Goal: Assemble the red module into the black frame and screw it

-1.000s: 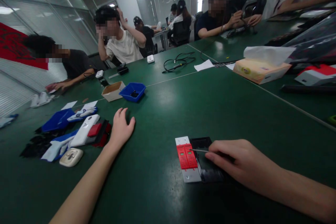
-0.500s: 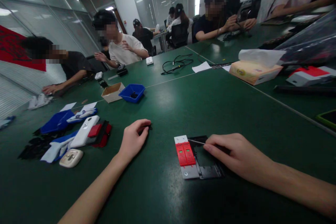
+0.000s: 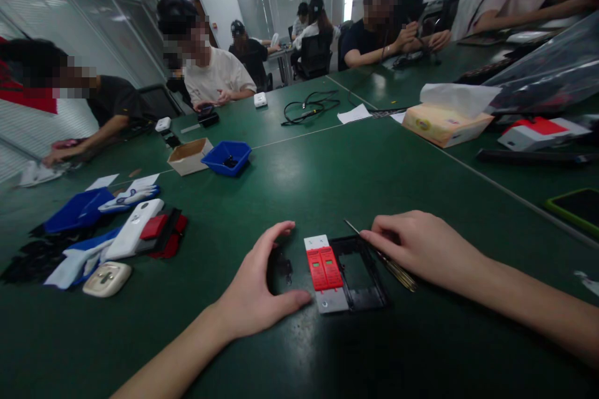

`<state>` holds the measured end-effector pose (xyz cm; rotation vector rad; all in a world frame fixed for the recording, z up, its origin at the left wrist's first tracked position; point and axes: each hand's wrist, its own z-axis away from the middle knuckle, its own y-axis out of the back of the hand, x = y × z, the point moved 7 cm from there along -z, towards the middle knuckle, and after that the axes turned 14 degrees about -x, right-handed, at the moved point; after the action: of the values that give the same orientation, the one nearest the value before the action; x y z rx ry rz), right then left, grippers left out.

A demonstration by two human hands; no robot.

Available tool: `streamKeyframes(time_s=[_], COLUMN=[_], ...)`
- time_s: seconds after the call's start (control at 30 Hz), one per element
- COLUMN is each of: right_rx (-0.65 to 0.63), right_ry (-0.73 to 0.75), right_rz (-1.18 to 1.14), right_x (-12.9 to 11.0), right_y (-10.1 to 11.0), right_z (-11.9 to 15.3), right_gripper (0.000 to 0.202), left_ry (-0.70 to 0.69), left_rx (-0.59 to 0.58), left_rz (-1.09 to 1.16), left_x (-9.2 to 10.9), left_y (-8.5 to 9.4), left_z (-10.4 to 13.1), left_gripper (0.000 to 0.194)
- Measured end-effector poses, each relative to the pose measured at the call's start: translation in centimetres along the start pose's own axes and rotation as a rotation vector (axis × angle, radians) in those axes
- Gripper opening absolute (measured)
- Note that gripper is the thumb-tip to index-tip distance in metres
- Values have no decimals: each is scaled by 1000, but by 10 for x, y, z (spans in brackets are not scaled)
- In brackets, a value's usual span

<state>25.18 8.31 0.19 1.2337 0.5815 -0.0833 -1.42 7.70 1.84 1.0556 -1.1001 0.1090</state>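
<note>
A red and light-grey module (image 3: 324,268), looking like a two-pole circuit breaker or surge protector, lies on the green table (image 3: 299,187). Along its right side sits a black rectangular plastic frame (image 3: 364,302) with an opening in it. My left hand (image 3: 257,283) is open just left of the module, thumb and fingers apart, the thumb tip close to its lower left edge. A small black part (image 3: 284,268) lies between those fingers and the module. My right hand (image 3: 409,243) grips metal tweezers (image 3: 397,271), their thin tip pointing up and left above the frame's top edge.
A blue bin (image 3: 228,159) holding small black pieces stands beside an open cardboard box (image 3: 191,157). Gloves, a white case (image 3: 135,229) and red parts (image 3: 154,227) lie at left. A tissue box (image 3: 447,124) and cables (image 3: 309,109) are farther back. Several people sit around.
My left hand has moved right towards the module and spread its fingers; the small black part now lies on the table. The tweezers' tip has lifted away from the module's top.
</note>
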Motion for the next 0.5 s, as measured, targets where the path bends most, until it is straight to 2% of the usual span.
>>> streamKeyframes(time_s=[0.1, 0.17, 0.23, 0.37, 0.5], right_rx=[101, 139, 118, 31, 42], right_ry=[93, 181, 221, 200, 214], right_rz=[-81, -107, -101, -103, -104], right_x=[-9, -18, -23, -23, -22], right_y=[5, 5, 1, -5, -3], right_z=[0, 1, 1, 0, 2], right_gripper=[28, 25, 24, 13, 12], left_ry=[52, 60, 75, 78, 90], left_rx=[-76, -85, -86, -71, -96], left_rz=[-21, -57, -87, -102, -111], left_x=[5, 12, 17, 19, 22], left_y=[-18, -28, -34, -34, -32], left_z=[-1, -4, -7, -10, -10], left_gripper=[112, 116, 113, 113, 108])
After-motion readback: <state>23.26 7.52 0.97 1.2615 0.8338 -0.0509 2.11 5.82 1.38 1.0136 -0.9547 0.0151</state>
